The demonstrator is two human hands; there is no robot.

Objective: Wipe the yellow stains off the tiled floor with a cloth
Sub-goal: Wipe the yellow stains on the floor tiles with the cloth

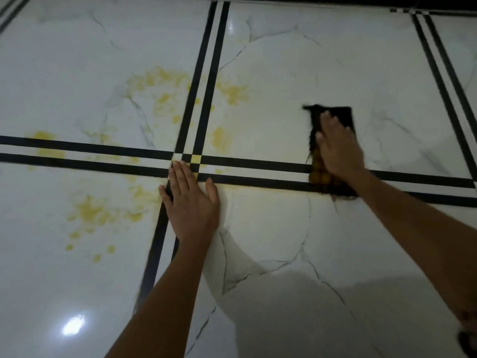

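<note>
Yellow stains [162, 96] spread over the white marble-look tiled floor [271, 60], mostly left of the crossing of the black double lines, with more yellow patches [90, 211] lower left and one [220, 138] just right of the vertical lines. My right hand [338, 148] presses flat on a dark cloth [343, 115] with an orange patterned part, lying across the horizontal lines at the right. My left hand [191, 200] rests flat, fingers spread, on the floor at the crossing, holding nothing.
Black double lines [211, 73] run vertically and horizontally across the tiles. A dark wall base [335, 1] borders the far edge. A light glare [73, 324] reflects at the lower left.
</note>
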